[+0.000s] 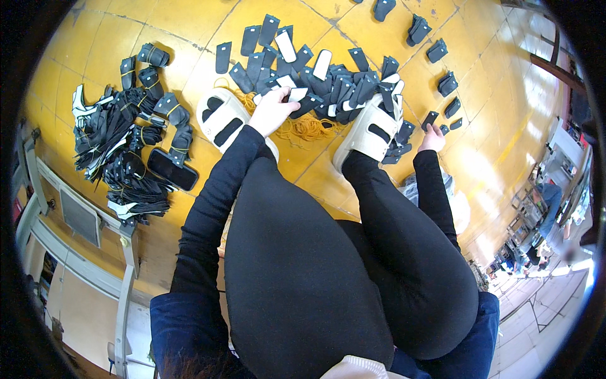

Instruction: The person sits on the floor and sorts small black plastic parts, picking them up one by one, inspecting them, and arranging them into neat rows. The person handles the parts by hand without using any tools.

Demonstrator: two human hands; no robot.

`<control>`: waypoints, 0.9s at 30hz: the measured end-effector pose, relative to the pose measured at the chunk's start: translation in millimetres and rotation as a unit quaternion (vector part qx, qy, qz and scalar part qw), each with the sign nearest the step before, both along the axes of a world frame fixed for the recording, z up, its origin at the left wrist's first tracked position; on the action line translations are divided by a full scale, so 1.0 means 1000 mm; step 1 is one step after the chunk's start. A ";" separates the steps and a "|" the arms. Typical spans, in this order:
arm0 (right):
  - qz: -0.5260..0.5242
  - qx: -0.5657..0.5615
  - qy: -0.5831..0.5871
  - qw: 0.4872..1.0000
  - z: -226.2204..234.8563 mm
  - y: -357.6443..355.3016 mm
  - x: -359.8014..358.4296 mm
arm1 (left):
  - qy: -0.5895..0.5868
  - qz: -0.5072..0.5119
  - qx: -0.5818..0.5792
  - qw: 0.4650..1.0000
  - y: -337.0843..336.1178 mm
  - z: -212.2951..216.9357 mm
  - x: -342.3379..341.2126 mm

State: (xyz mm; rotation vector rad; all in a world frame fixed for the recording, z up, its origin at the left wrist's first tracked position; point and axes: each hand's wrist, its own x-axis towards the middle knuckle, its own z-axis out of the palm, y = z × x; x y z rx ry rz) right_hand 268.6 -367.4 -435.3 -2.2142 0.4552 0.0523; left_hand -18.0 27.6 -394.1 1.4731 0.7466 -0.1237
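while the left hand (273,108) closes its fingers on a dark flat piece (297,96) at the near edge of the heap (328,79) between two pale sandals, the right hand (433,138) rests fingers-down by smaller loose pieces (449,114) further right, its grip unclear.

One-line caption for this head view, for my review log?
Seated person's left hand picks at a heap of flat black pieces on the yellow floor; right hand touches pieces beside a cream sandal.
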 end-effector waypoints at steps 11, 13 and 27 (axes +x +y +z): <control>0.014 0.064 0.101 0.993 -0.003 -0.040 -0.024 | 0.025 0.009 -0.015 1.000 0.002 0.026 0.008; 0.017 0.068 0.101 0.992 0.000 -0.038 -0.026 | 0.023 -0.011 -0.007 1.000 -0.001 0.012 0.007; -0.026 -0.080 0.012 0.996 -0.001 -0.035 -0.026 | 0.028 -0.033 -0.050 0.998 -0.003 -0.002 0.016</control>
